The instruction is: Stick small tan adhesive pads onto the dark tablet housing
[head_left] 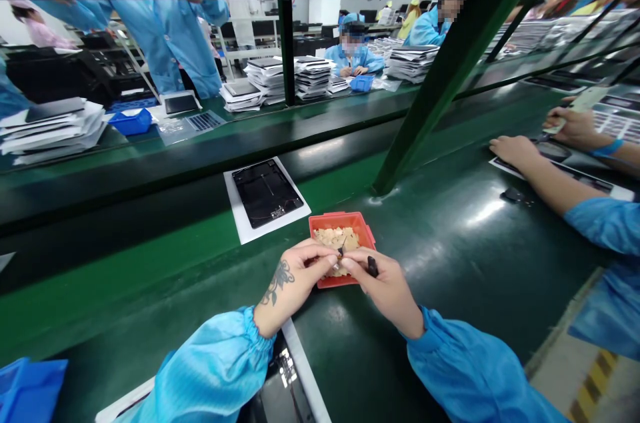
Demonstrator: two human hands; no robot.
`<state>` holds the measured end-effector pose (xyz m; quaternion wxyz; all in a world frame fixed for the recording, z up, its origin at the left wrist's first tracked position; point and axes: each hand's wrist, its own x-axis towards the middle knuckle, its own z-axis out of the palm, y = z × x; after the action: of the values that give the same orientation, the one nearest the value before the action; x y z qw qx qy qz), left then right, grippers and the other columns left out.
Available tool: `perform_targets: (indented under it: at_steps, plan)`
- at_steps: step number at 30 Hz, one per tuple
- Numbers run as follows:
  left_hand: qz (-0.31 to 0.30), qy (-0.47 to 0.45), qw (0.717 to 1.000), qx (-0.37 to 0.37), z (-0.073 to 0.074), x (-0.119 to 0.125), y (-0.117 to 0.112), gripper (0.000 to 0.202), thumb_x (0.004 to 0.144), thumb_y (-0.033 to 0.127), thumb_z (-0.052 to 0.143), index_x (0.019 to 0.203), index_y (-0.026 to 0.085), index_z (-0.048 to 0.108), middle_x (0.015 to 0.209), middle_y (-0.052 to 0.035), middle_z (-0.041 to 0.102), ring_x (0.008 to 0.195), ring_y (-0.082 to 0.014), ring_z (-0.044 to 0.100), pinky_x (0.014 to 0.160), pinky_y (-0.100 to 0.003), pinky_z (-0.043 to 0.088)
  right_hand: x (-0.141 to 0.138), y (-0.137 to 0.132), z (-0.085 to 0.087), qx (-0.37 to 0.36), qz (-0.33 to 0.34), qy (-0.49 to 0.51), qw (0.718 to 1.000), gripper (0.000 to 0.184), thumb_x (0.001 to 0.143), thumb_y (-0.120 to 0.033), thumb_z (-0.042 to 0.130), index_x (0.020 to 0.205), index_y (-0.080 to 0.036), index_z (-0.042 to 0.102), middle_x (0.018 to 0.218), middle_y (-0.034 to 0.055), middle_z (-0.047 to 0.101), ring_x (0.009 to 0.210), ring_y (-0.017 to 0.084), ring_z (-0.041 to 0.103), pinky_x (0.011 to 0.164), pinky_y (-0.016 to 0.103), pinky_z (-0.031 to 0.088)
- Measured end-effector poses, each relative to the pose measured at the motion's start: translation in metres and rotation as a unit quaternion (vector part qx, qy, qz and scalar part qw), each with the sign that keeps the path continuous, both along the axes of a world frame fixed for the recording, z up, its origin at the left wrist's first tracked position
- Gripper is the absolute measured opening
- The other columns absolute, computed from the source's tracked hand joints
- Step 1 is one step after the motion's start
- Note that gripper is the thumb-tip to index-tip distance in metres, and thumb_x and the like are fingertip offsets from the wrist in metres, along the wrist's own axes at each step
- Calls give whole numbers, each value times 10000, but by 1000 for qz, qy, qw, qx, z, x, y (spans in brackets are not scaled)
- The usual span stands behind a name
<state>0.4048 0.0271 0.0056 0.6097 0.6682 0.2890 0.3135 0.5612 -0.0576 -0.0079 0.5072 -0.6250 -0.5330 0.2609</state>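
- Left hand (pixel 300 273) and right hand (pixel 379 281) pinch a tiny dark part (pixel 341 252) over the red box (pixel 367 229).
- Right hand holds a black stick (pixel 372 267) too.
- A soft, slow pinch should stop slips.

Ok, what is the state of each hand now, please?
Left hand: closed, fingers pinching a tiny black piece, mostly hidden.
Right hand: closed, fingers at the same piece, also holding a short black rod-like object.

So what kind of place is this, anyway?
Probably an electronics assembly workshop: a black tablet-like casing with exposed inner parts lies on a white sheet, stacks of sheets and dark panels stand beyond, and several people wear blue smocks.
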Motion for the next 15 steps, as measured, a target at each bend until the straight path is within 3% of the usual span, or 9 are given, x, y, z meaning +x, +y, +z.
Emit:
perform_targets:
  at_steps: [8, 15]
  plan:
    - [0, 29, 1000, -6, 5, -1, -2, 165, 831, 286, 637, 832, 159, 741, 852, -55, 634, 811, -178, 604, 748, -264, 457, 1, 0, 3, 5, 28, -24, 999, 250, 895, -312, 565, 692, -183, 631, 696, 20, 593, 643, 161, 540, 631, 278, 439]
    - [-12, 26, 998, -49, 4, -3, -4, 163, 811, 288, 643, 797, 154, 734, 851, -49, 641, 818, -180, 589, 754, -263, 440, 1, 0, 0, 19, 39, -49, 998, 200, 890, -252, 544, 732, -181, 644, 689, 13, 586, 628, 150, 534, 617, 267, 431]
